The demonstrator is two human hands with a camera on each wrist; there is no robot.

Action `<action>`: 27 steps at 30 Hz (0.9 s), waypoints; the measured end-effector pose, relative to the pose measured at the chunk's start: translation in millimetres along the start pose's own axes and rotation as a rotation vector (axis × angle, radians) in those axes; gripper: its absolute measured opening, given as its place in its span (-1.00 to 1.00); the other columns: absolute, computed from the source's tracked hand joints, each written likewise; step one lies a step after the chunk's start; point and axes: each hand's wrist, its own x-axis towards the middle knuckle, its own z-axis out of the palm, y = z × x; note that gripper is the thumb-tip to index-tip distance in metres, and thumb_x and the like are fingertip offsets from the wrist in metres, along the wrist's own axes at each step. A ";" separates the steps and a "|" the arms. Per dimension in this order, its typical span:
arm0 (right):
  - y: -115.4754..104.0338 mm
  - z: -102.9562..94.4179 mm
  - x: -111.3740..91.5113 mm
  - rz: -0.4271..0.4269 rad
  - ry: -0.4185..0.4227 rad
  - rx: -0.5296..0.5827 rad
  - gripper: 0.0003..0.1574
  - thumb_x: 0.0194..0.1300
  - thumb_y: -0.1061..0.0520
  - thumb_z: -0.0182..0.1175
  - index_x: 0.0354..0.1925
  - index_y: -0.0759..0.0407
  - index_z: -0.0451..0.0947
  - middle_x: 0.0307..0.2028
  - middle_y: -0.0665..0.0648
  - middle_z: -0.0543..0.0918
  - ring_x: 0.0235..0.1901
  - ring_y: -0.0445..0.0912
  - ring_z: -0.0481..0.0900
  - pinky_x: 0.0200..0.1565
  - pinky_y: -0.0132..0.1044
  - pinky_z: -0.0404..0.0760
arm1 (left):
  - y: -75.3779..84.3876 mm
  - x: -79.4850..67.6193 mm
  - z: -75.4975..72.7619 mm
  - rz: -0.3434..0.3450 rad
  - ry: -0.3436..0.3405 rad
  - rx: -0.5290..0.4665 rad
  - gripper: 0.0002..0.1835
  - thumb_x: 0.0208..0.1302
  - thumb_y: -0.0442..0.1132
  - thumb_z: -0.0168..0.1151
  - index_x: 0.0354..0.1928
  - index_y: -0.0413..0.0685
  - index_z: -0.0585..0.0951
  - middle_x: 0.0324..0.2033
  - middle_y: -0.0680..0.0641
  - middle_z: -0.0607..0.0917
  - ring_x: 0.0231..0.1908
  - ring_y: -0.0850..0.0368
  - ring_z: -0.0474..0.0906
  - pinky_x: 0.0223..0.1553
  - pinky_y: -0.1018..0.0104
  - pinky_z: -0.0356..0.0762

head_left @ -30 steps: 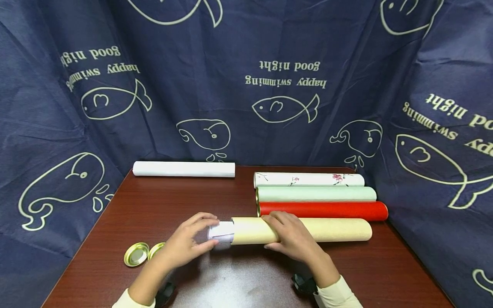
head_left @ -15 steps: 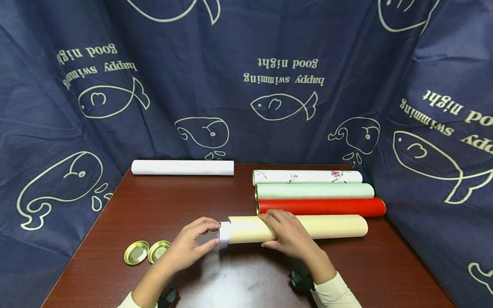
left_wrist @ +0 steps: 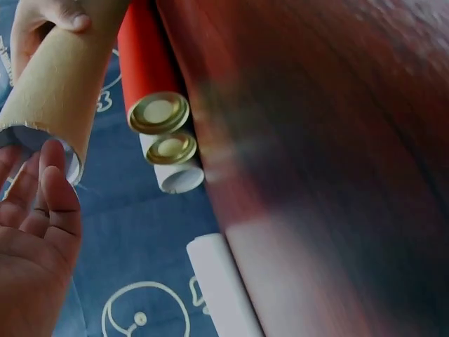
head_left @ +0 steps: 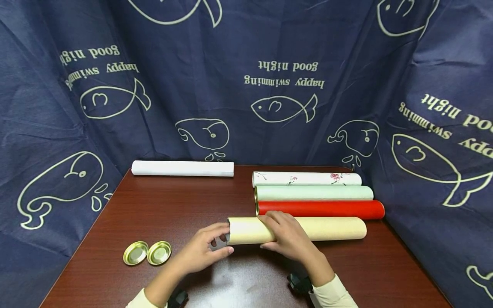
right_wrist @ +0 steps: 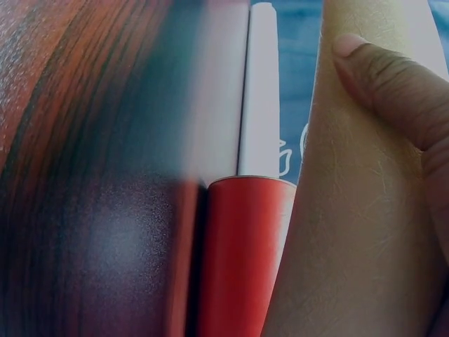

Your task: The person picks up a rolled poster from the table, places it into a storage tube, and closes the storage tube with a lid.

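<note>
Printed in cream on the dark blue fabric curtain [head_left: 215, 77], upside down throughout, in two lines. Slightly right of upper centre, readable in full as central lettering [head_left: 269, 81]: "good night" over "happy swimming", just above a cream outline-drawn fish [head_left: 283, 108]. Repeated at upper left as slanting lettering [head_left: 105, 52], with "good" and "happy" clear but the ends of "night" and "swimming" lost in a fold. Repeated at right as sloping lettering [head_left: 441, 105], with "night" and "swimming" legible, "good" and "happy" cut by the frame's edge.
</note>
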 end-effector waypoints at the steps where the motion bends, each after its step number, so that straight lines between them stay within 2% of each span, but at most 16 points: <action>1: -0.1 0.0 0.0 0.001 0.000 0.000 -0.01 -0.21 -0.16 0.64 0.19 0.08 0.51 -0.01 0.08 0.58 -0.01 -0.01 0.56 0.05 -0.04 0.54 | -1.0 -1.7 -2.0 0.006 0.010 0.004 -0.54 0.29 -0.09 0.38 0.17 -0.10 0.60 0.13 -0.04 0.59 -0.17 0.09 0.58 -0.30 0.34 0.59; 5: -0.3 -0.8 -0.2 0.000 0.006 0.001 -0.01 -0.21 -0.16 0.64 0.19 0.07 0.50 0.00 0.09 0.58 0.00 0.01 0.56 0.05 -0.04 0.55 | -6.6 -12.5 -16.6 0.006 0.044 0.051 -0.53 0.26 -0.12 0.40 0.18 -0.08 0.59 0.14 -0.02 0.59 -0.11 0.01 0.60 -0.26 0.23 0.62; 8: -0.3 -1.1 -0.2 -0.002 0.006 0.008 -0.01 -0.20 -0.16 0.64 0.19 0.08 0.50 0.01 0.10 0.58 0.01 0.01 0.56 0.05 -0.03 0.55 | -13.4 -23.5 -31.6 -0.010 0.060 0.126 -0.52 0.21 -0.17 0.44 0.18 -0.05 0.59 0.12 -0.01 0.59 -0.06 -0.02 0.61 -0.19 0.13 0.65; 13: -0.2 0.4 -1.5 0.005 0.002 0.004 -0.01 -0.20 -0.18 0.63 0.19 0.07 0.50 0.02 0.09 0.57 0.02 0.00 0.56 0.06 -0.04 0.54 | -27.2 -44.8 -56.0 -0.043 0.054 0.363 -0.50 0.08 -0.21 0.54 0.10 -0.03 0.63 0.04 0.03 0.62 0.03 0.03 0.59 -0.05 0.04 0.61; 16: -1.3 2.3 -1.9 0.001 0.005 0.005 -0.01 -0.21 -0.18 0.63 0.19 0.07 0.51 0.02 0.09 0.58 0.03 0.00 0.55 0.06 -0.03 0.54 | -33.3 -59.6 -67.6 -0.080 0.011 0.525 -0.56 0.05 -0.16 0.55 0.00 -0.02 0.66 -0.04 0.09 0.63 -0.02 0.09 0.57 -0.04 0.05 0.58; 18: -1.6 3.1 -1.9 -0.009 0.003 0.007 -0.01 -0.20 -0.18 0.62 0.19 0.09 0.51 0.02 0.10 0.58 0.03 0.01 0.55 0.07 -0.03 0.53 | -36.1 -68.7 -73.1 -0.102 -0.025 0.586 -0.58 0.02 -0.13 0.56 -0.06 -0.02 0.67 -0.10 0.11 0.63 -0.07 0.09 0.57 -0.08 0.03 0.58; 22: -1.3 4.7 -2.4 -0.016 0.005 0.006 -0.01 -0.20 -0.19 0.62 0.18 0.09 0.50 0.02 0.10 0.58 0.03 0.01 0.55 0.08 -0.03 0.53 | -39.5 -83.7 -82.3 -0.157 -0.062 0.630 -0.51 -0.08 -0.08 0.60 -0.07 -0.02 0.68 -0.12 0.09 0.63 -0.09 0.03 0.57 -0.13 -0.03 0.56; 27: 0.1 4.9 -2.5 -0.018 0.026 0.011 0.00 -0.23 -0.19 0.63 0.18 0.09 0.51 0.01 0.09 0.57 0.02 0.00 0.55 0.09 -0.03 0.53 | -44.5 -93.2 -92.3 -0.190 -0.070 0.647 -0.43 -0.20 -0.04 0.64 -0.05 0.03 0.68 -0.13 0.09 0.61 -0.09 0.00 0.56 -0.17 -0.04 0.55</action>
